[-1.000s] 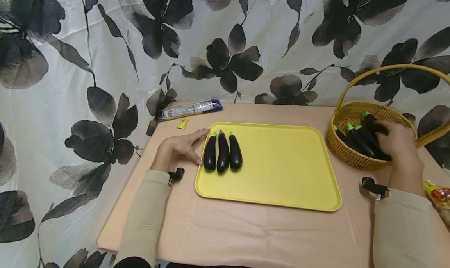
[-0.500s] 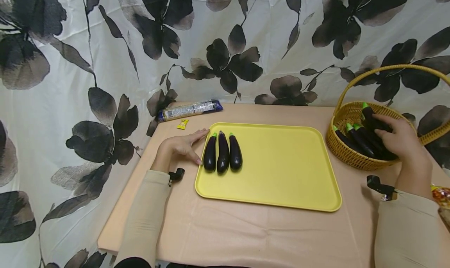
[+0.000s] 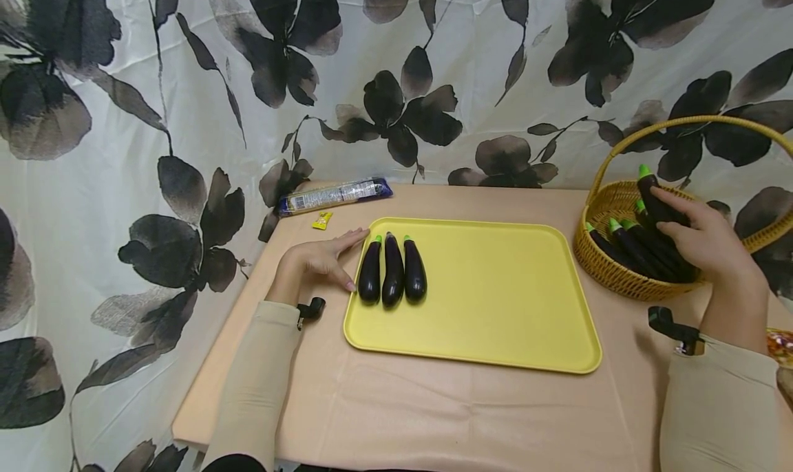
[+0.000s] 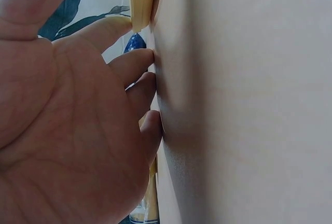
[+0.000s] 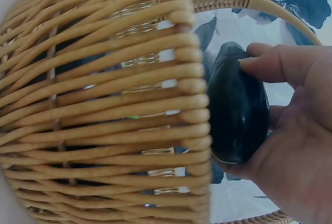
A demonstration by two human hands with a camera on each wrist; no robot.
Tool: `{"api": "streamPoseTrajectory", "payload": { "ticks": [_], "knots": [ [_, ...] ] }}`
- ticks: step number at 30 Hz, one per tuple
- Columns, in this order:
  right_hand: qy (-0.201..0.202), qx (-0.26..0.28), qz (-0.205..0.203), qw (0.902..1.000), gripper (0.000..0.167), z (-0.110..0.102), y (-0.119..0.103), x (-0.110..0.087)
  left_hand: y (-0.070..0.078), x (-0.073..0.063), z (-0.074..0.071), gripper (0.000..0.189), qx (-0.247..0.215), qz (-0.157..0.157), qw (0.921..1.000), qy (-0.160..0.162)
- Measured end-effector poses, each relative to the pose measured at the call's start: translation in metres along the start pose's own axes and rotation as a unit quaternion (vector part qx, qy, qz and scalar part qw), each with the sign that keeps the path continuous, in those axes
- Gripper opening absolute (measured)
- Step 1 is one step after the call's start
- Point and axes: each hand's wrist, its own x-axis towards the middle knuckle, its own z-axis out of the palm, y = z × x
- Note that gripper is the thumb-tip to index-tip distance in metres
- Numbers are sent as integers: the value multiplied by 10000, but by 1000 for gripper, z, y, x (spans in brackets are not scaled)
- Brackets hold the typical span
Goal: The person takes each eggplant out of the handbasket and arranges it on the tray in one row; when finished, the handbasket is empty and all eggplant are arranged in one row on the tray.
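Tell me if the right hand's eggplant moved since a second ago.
Yes, the eggplant rose: its green tip now shows above the far rim of the basket.

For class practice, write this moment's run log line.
right hand: fingers grip eggplant above basket; left hand: touches tray; tray: three eggplants

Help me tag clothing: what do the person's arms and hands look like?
The left sleeve and right sleeve are long, plain and beige. The left hand and right hand are ungloved. The left wrist device and right wrist device are small and black.
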Motion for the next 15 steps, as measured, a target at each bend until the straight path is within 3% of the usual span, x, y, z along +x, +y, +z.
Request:
{"api": "streamPoseTrajectory", "payload": {
  "ticks": [6, 15],
  "knots": [
    [235, -73, -241, 9994, 60, -2, -10, -5, 1, 0, 0, 141, -14, -2, 10000, 7],
    [142, 432, -473, 9978, 59, -2, -25, -8, 1, -1, 0, 141, -50, 30, 10000, -13]
  ]
}}
